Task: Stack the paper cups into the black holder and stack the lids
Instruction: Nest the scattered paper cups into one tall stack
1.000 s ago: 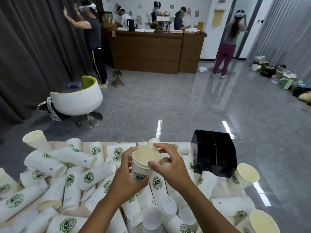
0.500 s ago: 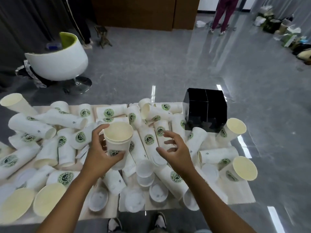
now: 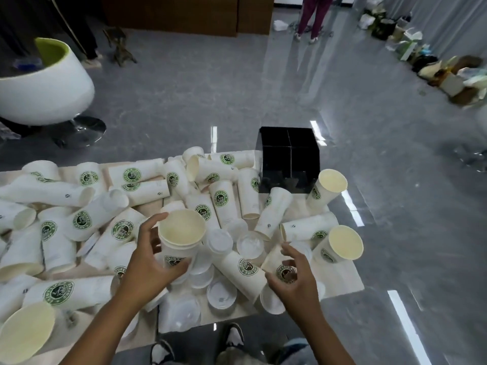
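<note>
Left hand [image 3: 147,262] fingers curl round upright cup [image 3: 181,234], mouth up for nesting. Right hand [image 3: 295,275] fingers spread, closing on lying cup [image 3: 280,267], grip unclear. Holder [image 3: 288,160] upper right.

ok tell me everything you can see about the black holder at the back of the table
The glossy black box-shaped holder stands upright at the far right edge of the pale tabletop. It looks like shiny plastic or acrylic. Thin seams cross its top and front, dividing it into four sections. No cups can be seen stacked in it. White paper cups with green logos lie against its base: a toppled cup leans at its front, and an open-mouthed cup rests by its right corner.
</note>
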Demonstrator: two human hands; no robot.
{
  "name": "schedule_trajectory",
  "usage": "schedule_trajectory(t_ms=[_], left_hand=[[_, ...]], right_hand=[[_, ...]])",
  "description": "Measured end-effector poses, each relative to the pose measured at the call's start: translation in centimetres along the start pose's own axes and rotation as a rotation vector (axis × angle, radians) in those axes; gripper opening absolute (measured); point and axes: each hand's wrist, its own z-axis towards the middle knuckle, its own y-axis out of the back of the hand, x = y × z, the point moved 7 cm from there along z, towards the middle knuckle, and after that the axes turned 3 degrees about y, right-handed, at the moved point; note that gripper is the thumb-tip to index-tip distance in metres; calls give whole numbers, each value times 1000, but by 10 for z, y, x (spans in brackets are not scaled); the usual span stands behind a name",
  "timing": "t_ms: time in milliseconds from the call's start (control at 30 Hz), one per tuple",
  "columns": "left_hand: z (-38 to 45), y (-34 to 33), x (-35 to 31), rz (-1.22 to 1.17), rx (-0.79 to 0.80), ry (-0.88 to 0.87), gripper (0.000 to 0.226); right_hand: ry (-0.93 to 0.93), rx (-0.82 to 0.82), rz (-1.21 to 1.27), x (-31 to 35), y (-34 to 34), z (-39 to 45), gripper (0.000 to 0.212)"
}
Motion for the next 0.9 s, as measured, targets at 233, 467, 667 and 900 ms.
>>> schedule_trajectory(t_ms=[233,467,667,900], left_hand=[[-6,-24,7,61,91,-1,105],[-9,-27,11,99,139,16,106],[-12,-31,13,140,175,24,106],[-10,-31,16,149,185,37,105]], right_hand=[[-87,21,-32,-33,-11,-34,73],[3,140,-153,-44,-47,-46,84],[49,143,-332,-51,-62,-41,87],[60,131,-368,-56,-64,-40,82]])
